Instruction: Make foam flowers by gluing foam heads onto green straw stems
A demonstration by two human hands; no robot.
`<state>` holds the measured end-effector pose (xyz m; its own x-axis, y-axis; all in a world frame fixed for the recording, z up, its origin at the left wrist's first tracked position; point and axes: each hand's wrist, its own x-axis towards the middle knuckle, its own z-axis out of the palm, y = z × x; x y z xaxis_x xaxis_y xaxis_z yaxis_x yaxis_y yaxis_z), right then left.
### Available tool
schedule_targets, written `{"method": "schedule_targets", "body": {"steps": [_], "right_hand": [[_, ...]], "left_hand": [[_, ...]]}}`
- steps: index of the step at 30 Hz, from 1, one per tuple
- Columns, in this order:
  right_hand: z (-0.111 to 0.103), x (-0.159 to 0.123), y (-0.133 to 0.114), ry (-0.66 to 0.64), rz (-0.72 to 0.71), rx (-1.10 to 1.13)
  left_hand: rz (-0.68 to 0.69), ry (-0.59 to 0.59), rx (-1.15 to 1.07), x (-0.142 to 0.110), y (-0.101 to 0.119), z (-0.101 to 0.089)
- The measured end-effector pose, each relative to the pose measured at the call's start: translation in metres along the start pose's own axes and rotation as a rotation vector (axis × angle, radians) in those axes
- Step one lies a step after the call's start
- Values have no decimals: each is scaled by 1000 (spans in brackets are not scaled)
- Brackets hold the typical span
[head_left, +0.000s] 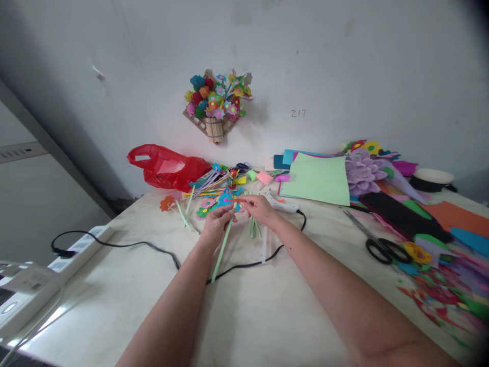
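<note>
My left hand (217, 223) pinches a pale green strip (224, 244) near its upper end; the strip slants down toward me over a black cord. My right hand (257, 208) has its fingers closed on a thin orange piece (237, 200), seen nearly edge-on at the strip's top. Whether the two pieces touch is too small to tell. Just behind my hands lie blue foam flowers (225, 199) and pink and green ones (207, 205). A bundle of pale green strips (252, 228) lies beside my right wrist, with a white glue gun (282, 205) beyond it.
A black cord (244, 265) crosses the table to a white power strip (100, 234) at left. A red plastic bag (171, 171) lies at the back. Green foam sheets (321, 178), black-handled scissors (382, 247) and colourful scraps (439, 293) cover the right side. A flower basket (214, 127) hangs on the wall.
</note>
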<state>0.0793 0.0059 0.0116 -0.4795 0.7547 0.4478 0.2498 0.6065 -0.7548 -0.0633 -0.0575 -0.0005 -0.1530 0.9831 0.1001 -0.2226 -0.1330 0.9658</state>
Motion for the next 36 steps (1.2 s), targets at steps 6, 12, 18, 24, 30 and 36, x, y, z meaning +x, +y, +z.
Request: {"method": "schedule_targets", "body": {"steps": [6, 12, 18, 24, 30, 36], "right_hand": [[1, 2, 1, -19, 15, 63], [2, 2, -2, -20, 51, 133], [2, 1, -1, -3, 52, 152], [2, 2, 1, -11, 33, 131], [1, 1, -1, -27, 30, 166], [1, 0, -7, -34, 46, 174]], "left_hand": [[20, -11, 20, 3, -4, -3], [26, -20, 19, 4, -6, -5], [36, -32, 33, 4, -6, -5], [27, -26, 16, 2, -4, -3], [44, -32, 29, 1, -3, -2], [45, -11, 23, 1, -2, 0]]}}
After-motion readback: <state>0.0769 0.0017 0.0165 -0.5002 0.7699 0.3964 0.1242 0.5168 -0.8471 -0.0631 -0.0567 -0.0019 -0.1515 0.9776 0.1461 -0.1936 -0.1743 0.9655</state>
